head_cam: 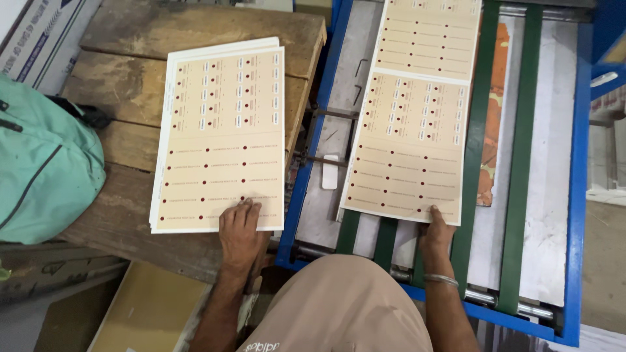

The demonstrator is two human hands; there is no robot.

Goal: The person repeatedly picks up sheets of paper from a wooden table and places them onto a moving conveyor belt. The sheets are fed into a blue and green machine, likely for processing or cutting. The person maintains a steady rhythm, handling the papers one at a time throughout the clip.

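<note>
Here, seen from above, a person's knee in tan cloth (339,306) fills the bottom of the view. Just beyond it the left hand (240,233) lies flat, fingers spread and open, pressing on the near edge of a stack of cream printed sheets (222,137); nothing is clasped in it. The stack rests on a worn wooden table (130,85), its sheets marked with rows of small dark red dots and tiny labels. To the right, the right hand (435,234), with a metal bangle (441,279) at the wrist, touches the near edge of a single cream sheet (407,150) of the same kind; the fingers curl at the edge, but whether they pinch it cannot be told. That sheet lies on the green belts (476,150) of a blue-framed machine (577,195), and a second sheet (430,36) sits farther along, overlapping its far end. At far left, a pale green backpack (45,169) leans against the table, with a cardboard box (39,39) behind it.
</note>
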